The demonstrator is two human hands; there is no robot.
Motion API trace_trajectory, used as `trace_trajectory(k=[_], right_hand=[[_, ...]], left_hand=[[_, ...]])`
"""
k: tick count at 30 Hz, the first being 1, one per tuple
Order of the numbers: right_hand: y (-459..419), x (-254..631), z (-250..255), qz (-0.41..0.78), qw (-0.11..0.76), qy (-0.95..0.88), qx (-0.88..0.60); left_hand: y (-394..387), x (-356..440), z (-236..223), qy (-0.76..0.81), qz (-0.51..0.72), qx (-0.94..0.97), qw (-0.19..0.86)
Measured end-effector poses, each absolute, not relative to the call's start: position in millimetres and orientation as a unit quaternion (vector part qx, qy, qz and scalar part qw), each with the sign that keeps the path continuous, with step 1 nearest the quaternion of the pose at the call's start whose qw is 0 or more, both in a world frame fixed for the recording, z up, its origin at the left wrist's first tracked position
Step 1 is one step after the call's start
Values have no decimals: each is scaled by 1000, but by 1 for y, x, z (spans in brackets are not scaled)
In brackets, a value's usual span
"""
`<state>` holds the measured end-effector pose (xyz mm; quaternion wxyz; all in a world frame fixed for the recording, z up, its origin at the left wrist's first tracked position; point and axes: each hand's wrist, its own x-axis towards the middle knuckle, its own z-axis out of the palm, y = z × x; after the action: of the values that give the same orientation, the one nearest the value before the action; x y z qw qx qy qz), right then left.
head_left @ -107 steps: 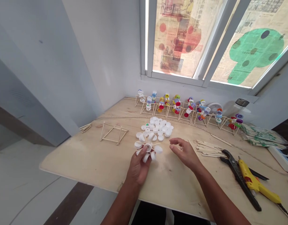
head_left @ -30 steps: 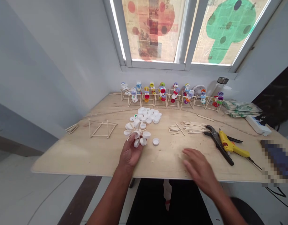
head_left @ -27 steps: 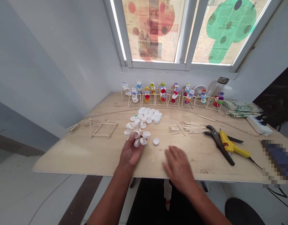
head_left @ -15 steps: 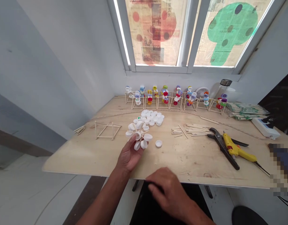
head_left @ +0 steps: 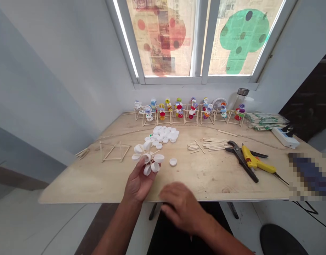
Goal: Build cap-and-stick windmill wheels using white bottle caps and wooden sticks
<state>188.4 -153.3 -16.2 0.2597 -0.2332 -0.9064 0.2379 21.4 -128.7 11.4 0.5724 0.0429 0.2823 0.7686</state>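
My left hand [head_left: 139,184] is closed around the underside of a wheel of white bottle caps [head_left: 147,158] joined with thin wooden sticks. It holds the wheel tilted above the table, and the fingers behind the caps are partly hidden. My right hand [head_left: 180,205] hovers at the table's front edge, blurred, its fingers loosely curved and the thumb apart. Nothing shows in it. A single white cap [head_left: 173,162] lies to the right of the wheel. Behind the wheel spreads a pile of white caps [head_left: 165,134]. To the left stands an open stick frame [head_left: 112,158].
Several finished cap wheels on stick frames [head_left: 179,112] line the window wall. Wooden sticks [head_left: 216,144], black-handled cutters [head_left: 244,163] and a yellow glue gun [head_left: 254,161] with a cord lie at right. A power strip [head_left: 285,137] and bagged sticks [head_left: 266,120] sit farther back.
The view has shifted, so the table scene sits a little farther left. My left hand keeps its hold on the cap wheel. My right hand stays near the table edge, moving slightly.
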Motion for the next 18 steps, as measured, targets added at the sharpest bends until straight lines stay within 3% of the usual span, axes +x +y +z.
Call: trace_trajectory(k=[7, 14, 18], right_hand=[[-94, 268, -33, 50, 167, -891, -418], [-144, 380, -59, -71, 206, -797, -564], [-202, 406, -77, -79, 274, -744, -604]], left_hand=[[-129, 23, 0, 288, 757, 27, 586], [-124, 25, -5, 297, 745, 27, 597], [-119, 27, -7, 302, 741, 27, 598]])
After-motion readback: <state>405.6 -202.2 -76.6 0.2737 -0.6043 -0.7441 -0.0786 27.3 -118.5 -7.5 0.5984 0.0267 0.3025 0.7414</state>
